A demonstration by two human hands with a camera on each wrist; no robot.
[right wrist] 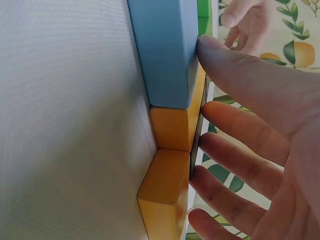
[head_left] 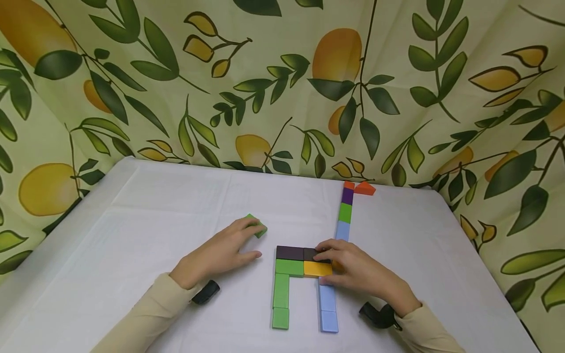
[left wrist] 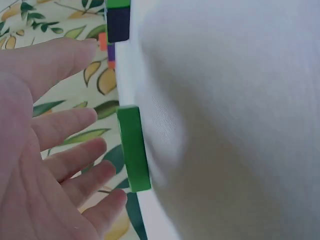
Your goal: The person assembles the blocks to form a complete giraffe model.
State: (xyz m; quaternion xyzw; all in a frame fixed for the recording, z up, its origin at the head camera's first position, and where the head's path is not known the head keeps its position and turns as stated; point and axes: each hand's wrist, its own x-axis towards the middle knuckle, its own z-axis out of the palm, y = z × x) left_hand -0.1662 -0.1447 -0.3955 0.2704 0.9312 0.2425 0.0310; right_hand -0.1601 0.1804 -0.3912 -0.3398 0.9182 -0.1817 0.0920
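Observation:
My left hand (head_left: 220, 252) hovers by a loose green block (head_left: 261, 232), fingers spread. The left wrist view shows a gap between those fingers and the green block (left wrist: 133, 150). My right hand (head_left: 364, 269) rests at the right side of a flat block figure, its fingers fairly straight. Its fingertips touch a dark block (head_left: 310, 254) and its thumb lies by a light blue block (head_left: 327, 296). An orange block (head_left: 315, 269) sits beside the thumb. Another orange block (right wrist: 165, 177), angled, is mostly hidden under the hand in the head view.
The figure also has a dark purple block (head_left: 289, 253), a green block (head_left: 289, 267) and a green leg (head_left: 281, 290). From its right corner a row with blue (head_left: 342, 230), green (head_left: 345, 213) and purple (head_left: 347, 196) blocks runs back to a red-orange triangle (head_left: 365, 189).

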